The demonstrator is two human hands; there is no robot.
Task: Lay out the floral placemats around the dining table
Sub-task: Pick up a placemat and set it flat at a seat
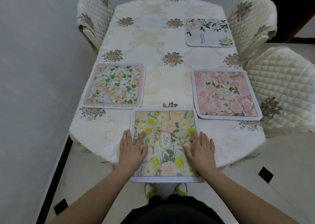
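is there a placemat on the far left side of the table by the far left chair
No, that spot on the table shows only tablecloth; four placemats lie elsewhere.

Domestic dining room. Worktop (153, 41) under a cream embroidered tablecloth (170, 80), quilted-covered chairs (279, 87) along left, right and far sides, floral placemats (225, 94) at the settings, pale tiled floor (272, 181) with dark insets.

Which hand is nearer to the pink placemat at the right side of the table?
The right hand. It rests flat on the Garden placemat, just below the pink placemat. The left hand lies on the Garden placemat's far left edge, farther away.
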